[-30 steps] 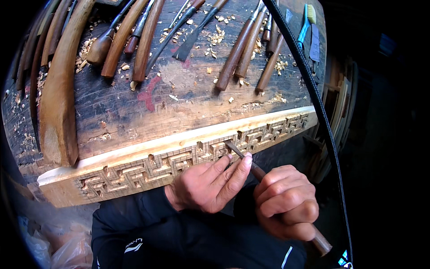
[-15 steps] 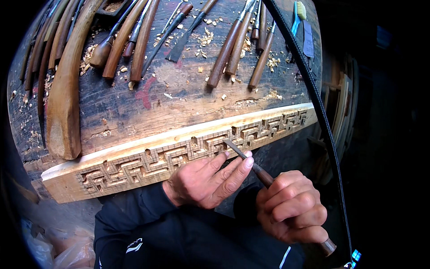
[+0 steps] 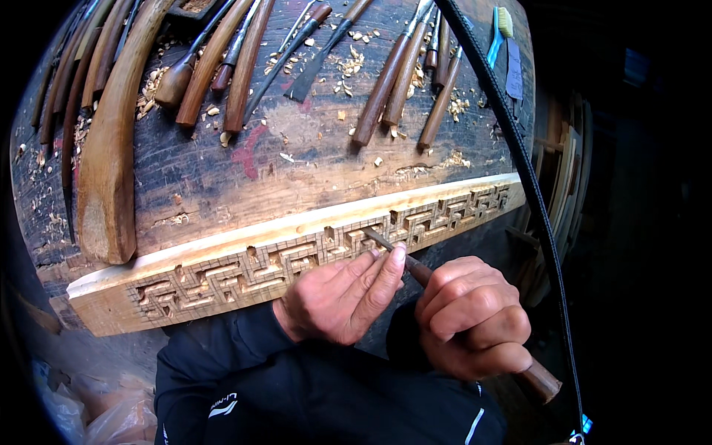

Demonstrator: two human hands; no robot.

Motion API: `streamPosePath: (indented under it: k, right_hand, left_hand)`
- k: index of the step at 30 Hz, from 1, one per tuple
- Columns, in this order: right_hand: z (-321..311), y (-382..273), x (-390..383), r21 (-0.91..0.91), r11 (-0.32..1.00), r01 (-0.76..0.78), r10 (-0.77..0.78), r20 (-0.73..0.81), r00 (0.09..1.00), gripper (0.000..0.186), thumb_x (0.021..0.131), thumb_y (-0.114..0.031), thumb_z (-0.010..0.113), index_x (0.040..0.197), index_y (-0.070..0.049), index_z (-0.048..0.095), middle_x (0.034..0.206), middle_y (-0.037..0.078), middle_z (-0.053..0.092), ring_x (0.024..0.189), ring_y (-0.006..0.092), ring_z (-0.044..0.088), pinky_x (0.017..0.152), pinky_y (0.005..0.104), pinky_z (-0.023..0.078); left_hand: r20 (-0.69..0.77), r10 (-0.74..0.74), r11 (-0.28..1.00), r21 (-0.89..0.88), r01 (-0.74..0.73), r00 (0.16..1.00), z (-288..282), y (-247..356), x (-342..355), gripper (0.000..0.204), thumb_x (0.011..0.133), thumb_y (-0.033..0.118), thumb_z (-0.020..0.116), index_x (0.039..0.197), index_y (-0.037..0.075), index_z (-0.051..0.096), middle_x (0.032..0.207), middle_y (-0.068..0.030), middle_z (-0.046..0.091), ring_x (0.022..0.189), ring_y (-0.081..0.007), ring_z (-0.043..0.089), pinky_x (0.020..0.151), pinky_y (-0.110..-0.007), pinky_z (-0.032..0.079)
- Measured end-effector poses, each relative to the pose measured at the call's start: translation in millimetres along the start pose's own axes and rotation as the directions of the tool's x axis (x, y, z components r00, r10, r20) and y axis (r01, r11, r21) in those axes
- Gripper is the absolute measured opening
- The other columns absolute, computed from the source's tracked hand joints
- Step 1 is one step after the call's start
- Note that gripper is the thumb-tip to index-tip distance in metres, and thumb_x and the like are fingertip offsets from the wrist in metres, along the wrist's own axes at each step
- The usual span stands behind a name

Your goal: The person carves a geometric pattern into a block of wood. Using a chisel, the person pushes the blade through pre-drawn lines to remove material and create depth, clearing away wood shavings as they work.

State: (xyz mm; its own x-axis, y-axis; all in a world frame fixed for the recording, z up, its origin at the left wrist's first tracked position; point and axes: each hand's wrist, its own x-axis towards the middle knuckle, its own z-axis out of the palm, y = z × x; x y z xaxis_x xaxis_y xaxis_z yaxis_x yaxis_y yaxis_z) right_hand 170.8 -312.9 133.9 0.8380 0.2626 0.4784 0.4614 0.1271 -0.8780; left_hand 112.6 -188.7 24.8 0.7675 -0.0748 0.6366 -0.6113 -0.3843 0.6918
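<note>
A pale wooden board lies along the near edge of the bench, its face carved with an angular fretwork pattern over pencil grid lines. My right hand is wrapped round the brown wooden handle of a chisel, whose butt sticks out below the fist. My left hand rests against the board's lower edge, with thumb and fingers closed on the chisel's metal shank. The blade tip meets a carved recess right of the board's middle. The exact shape of the cutting edge is too small to make out.
Several wood-handled carving tools lie across the far side of the dark, worn bench, among wood shavings. A thick wooden club lies at left. A blue-handled brush is at the far right. A black cord crosses the right side.
The chisel has shifted slightly left and up, its tip now farther left in the carving. My right hand has moved with it, and my left thumb sits a little more to the left.
</note>
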Motion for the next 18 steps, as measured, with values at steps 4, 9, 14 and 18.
streamPosePath:
  k: [4,9,14,18]
  right_hand:
    - [2,14,-15,0.144,0.982,0.121,-0.136,0.104,0.985,0.056,0.119,-0.041,0.061,0.079,-0.003,0.054,0.07,0.018,0.068,0.04,0.0198,0.052,0.038,0.033,0.038]
    - [5,-20,-35,-0.109,0.949,0.294,-0.295,0.008,0.955,0.038,0.109,-0.016,0.072,0.079,-0.007,0.051,0.066,0.013,0.067,0.045,0.0206,0.058,0.043,0.0318,0.044]
    - [-5,-25,-42,-0.343,0.906,0.247,-0.359,-0.314,0.879,0.05,0.114,-0.04,0.069,0.08,-0.01,0.048,0.06,0.006,0.061,0.042,0.0161,0.056,0.042,0.0267,0.045]
    - [2,-33,-55,-0.225,0.956,0.188,-0.264,-0.381,0.886,0.053,0.117,-0.051,0.059,0.083,-0.015,0.041,0.064,0.001,0.05,0.045,0.0099,0.045,0.048,0.0241,0.034]
  left_hand:
    - [-0.006,0.01,1.0,0.008,-0.01,1.0,-5,-3,-7,0.037,0.102,0.007,0.073,0.133,-0.014,0.071,0.109,-0.0232,0.083,0.09,-0.027,0.084,0.074,-0.034,0.067]
    - [0.02,0.208,0.967,-0.158,-0.202,0.978,-17,-9,-8,0.044,0.094,0.012,0.074,0.133,-0.007,0.074,0.103,-0.0227,0.08,0.074,-0.0232,0.077,0.063,-0.032,0.061]
    - [0.257,0.196,0.977,-0.132,-0.167,0.946,-30,-1,-8,0.051,0.097,0.01,0.074,0.144,-0.007,0.064,0.116,-0.0262,0.08,0.086,-0.0284,0.081,0.068,-0.034,0.063]
    - [0.27,0.135,0.975,-0.208,-0.079,0.953,-35,6,2,0.052,0.098,0.007,0.079,0.146,-0.007,0.063,0.112,-0.0198,0.082,0.085,-0.0274,0.081,0.066,-0.033,0.06]
